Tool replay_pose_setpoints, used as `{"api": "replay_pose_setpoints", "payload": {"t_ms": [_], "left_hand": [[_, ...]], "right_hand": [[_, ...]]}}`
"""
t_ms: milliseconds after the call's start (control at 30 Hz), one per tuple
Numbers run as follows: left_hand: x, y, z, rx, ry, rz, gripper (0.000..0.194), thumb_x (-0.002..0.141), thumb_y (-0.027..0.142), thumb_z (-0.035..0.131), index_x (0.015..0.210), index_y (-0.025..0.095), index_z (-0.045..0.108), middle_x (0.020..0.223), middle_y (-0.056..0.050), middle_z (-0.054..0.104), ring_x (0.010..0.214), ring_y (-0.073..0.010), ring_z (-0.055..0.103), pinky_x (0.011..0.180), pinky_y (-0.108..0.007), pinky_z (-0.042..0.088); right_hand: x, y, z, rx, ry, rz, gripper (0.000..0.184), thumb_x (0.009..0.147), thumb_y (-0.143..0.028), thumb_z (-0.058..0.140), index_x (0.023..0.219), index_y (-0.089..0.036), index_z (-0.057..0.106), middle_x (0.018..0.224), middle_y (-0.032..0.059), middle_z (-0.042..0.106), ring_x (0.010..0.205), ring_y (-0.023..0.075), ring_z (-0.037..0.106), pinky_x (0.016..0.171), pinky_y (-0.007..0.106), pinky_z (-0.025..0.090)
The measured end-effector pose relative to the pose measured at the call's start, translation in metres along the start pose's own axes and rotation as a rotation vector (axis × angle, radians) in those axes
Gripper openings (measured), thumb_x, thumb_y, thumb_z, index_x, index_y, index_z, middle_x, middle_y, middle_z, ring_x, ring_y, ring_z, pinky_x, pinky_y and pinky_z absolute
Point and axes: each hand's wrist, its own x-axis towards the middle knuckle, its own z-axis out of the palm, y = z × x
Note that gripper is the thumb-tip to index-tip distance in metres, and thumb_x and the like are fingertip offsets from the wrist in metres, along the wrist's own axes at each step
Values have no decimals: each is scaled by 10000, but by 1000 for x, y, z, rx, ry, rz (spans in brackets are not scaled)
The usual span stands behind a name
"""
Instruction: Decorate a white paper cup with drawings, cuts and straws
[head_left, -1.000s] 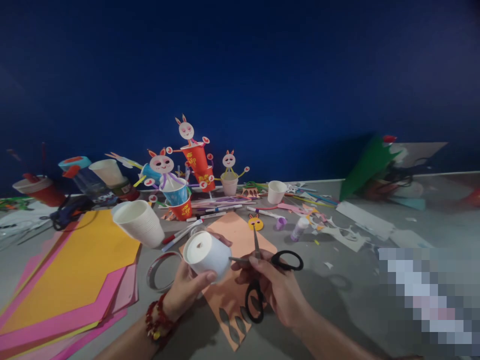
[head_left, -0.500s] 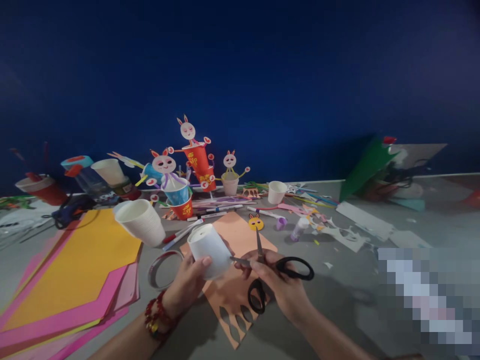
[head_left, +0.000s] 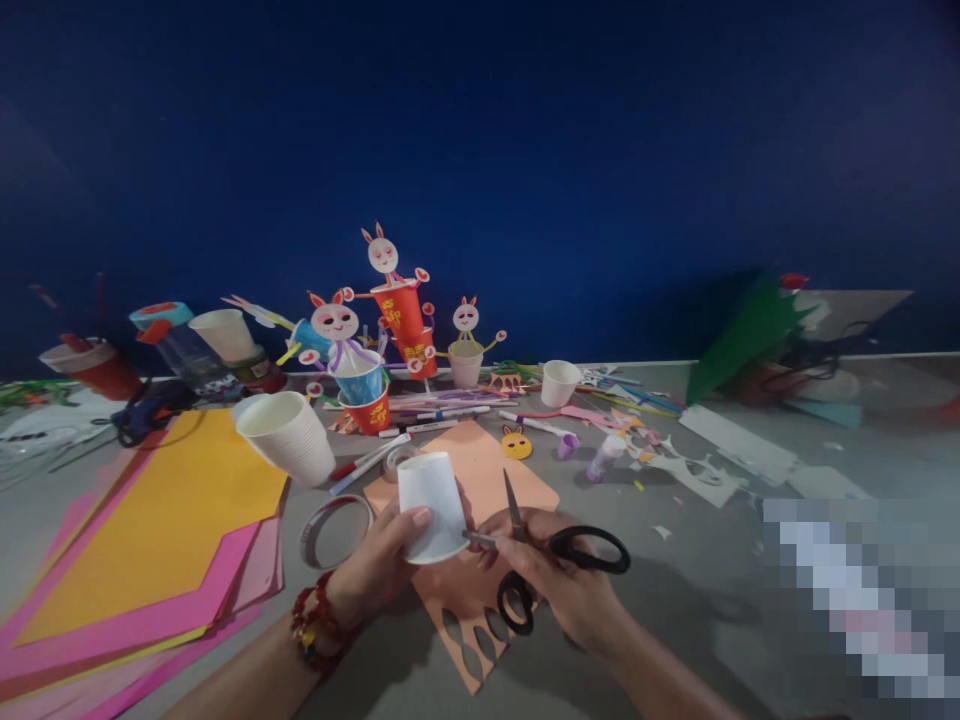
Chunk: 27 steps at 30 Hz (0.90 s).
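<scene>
My left hand (head_left: 388, 552) is closed around a white paper cup (head_left: 433, 508), held upside down with its rim low and its base up. Black-handled scissors (head_left: 516, 515) are in my right hand (head_left: 551, 560), gripped near the pivot with the blades spread. One blade touches the cup's side near the rim; the other points upward. Beneath both hands lies an orange paper sheet (head_left: 480, 455) with leaf-shaped cut-outs along its near edge. A small yellow rabbit face (head_left: 516, 443) rests on its far part.
Left are coloured paper sheets (head_left: 142, 530), a stack of white cups (head_left: 289, 437) and a tape roll (head_left: 334, 530). Behind stand rabbit cup figures (head_left: 360, 385) and a single white cup (head_left: 559, 383). A glue stick (head_left: 605, 457) and paper scraps (head_left: 697, 475) lie right.
The cup has turned more upright in my left hand, its base now facing up and away. The scissors stay at its rim, still spread. The view has shifted slightly.
</scene>
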Motion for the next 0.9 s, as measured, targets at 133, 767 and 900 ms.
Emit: {"api": "replay_pose_setpoints", "payload": {"t_ms": [133, 767, 900], "left_hand": [[-1, -2, -3, -43, 27, -42, 398, 774, 417, 720, 1060, 143, 691, 913, -91, 732, 877, -260, 681, 851, -360, 511], [0, -5, 11, 123, 123, 141, 446, 713, 438, 765, 1045, 152, 683, 996, -117, 730, 970, -298, 665, 869, -374, 515], [0, -3, 10, 95, 176, 101, 417, 704, 428, 781, 999, 148, 687, 948, -109, 744, 949, -299, 679, 879, -384, 518]], "right_hand": [[1, 0, -2, -40, -21, -45, 235, 912, -326, 602, 777, -205, 752, 850, 40, 731, 851, 199, 686, 754, 251, 521], [6, 4, 6, 361, 123, 182, 241, 827, -384, 677, 734, -165, 718, 750, 73, 751, 738, 219, 701, 751, 324, 528], [4, -4, 2, 127, 101, 51, 276, 887, -391, 609, 748, -193, 743, 811, 56, 749, 841, 216, 682, 828, 310, 511]]}}
